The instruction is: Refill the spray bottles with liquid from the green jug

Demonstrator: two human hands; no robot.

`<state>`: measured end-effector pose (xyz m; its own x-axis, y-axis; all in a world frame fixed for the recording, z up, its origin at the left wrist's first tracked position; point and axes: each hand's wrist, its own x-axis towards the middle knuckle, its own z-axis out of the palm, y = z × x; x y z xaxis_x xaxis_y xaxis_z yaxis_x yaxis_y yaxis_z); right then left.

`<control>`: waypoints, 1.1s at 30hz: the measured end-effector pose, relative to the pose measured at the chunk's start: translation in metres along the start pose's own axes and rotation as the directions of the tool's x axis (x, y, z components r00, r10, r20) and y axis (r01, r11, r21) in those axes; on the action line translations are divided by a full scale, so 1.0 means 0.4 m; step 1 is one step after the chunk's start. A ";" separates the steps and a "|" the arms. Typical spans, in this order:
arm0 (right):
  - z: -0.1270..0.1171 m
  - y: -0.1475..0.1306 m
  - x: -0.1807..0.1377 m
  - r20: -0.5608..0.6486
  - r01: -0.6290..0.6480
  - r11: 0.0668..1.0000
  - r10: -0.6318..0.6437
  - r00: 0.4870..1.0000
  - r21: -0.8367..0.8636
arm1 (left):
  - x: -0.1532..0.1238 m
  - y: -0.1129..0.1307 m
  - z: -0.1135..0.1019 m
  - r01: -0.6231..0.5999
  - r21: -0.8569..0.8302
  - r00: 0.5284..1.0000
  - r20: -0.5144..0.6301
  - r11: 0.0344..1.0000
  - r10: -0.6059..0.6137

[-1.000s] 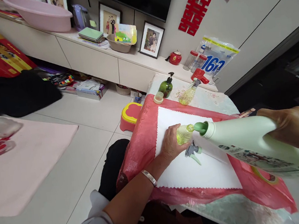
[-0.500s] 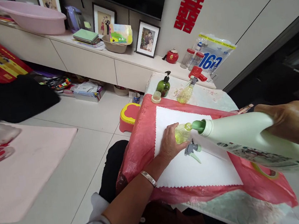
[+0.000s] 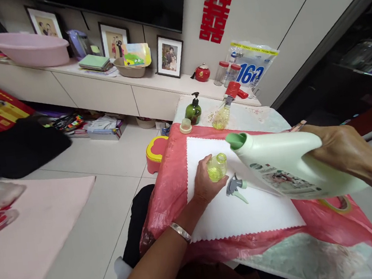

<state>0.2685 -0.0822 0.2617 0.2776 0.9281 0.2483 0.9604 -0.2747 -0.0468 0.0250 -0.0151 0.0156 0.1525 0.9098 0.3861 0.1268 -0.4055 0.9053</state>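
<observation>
My left hand (image 3: 205,183) is closed round a small clear yellow-green bottle (image 3: 217,167) that stands uncapped on a white cloth (image 3: 241,213). My right hand (image 3: 336,149) grips the back of a large pale green jug (image 3: 282,162) held on its side. Its green spout (image 3: 235,140) hangs a little above and to the right of the small bottle's mouth. A grey-green spray head (image 3: 235,186) lies on the cloth just right of the small bottle.
A red plastic sheet (image 3: 170,190) lies under the cloth on a patterned table (image 3: 261,122). At the far end stand a dark green pump bottle (image 3: 193,111), a small cap (image 3: 185,125) and a red-topped spray bottle (image 3: 225,110). A red and yellow stool (image 3: 155,152) sits on the tiled floor.
The jug's spout has lifted up and away from the small bottle's mouth, where it rested before. My left hand still holds the small bottle. The view has shifted right.
</observation>
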 end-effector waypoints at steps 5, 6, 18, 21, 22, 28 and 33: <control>0.029 0.007 -0.003 -0.116 -0.123 0.959 0.157 0.981 0.257 | 0.000 0.001 -0.002 0.027 -0.013 0.999 0.018 1.000 -0.027; 0.041 0.009 -0.005 -0.154 -0.137 0.940 0.193 0.969 0.313 | 0.000 0.000 -0.002 0.042 -0.016 0.999 0.024 0.999 -0.042; 0.355 0.047 0.029 -0.316 -0.156 0.677 0.518 0.795 0.719 | 0.000 -0.006 -0.031 0.099 -0.152 0.989 0.123 0.983 -0.080; 0.412 0.051 0.022 -0.282 -0.200 0.624 0.586 0.760 0.756 | -0.001 -0.006 -0.032 0.124 -0.190 0.988 0.111 0.974 -0.104; 0.421 0.054 0.018 -0.274 -0.210 0.614 0.598 0.753 0.761 | -0.001 -0.005 -0.030 0.138 -0.215 0.987 0.106 0.967 -0.117; 0.389 0.091 -0.046 -0.203 -0.242 0.686 0.500 0.842 0.686 | 0.003 -0.002 -0.023 0.176 -0.365 0.984 0.060 0.914 -0.166; 0.376 0.084 -0.187 -0.329 -0.242 0.835 0.437 0.837 0.494 | 0.003 0.002 -0.024 0.201 -0.410 0.979 0.058 0.890 -0.195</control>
<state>0.2836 -0.1232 0.0958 0.6439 0.5740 0.5059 0.7472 -0.3295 -0.5771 0.0157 -0.0134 0.0184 0.1814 0.9646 0.1913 -0.2581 -0.1411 0.9558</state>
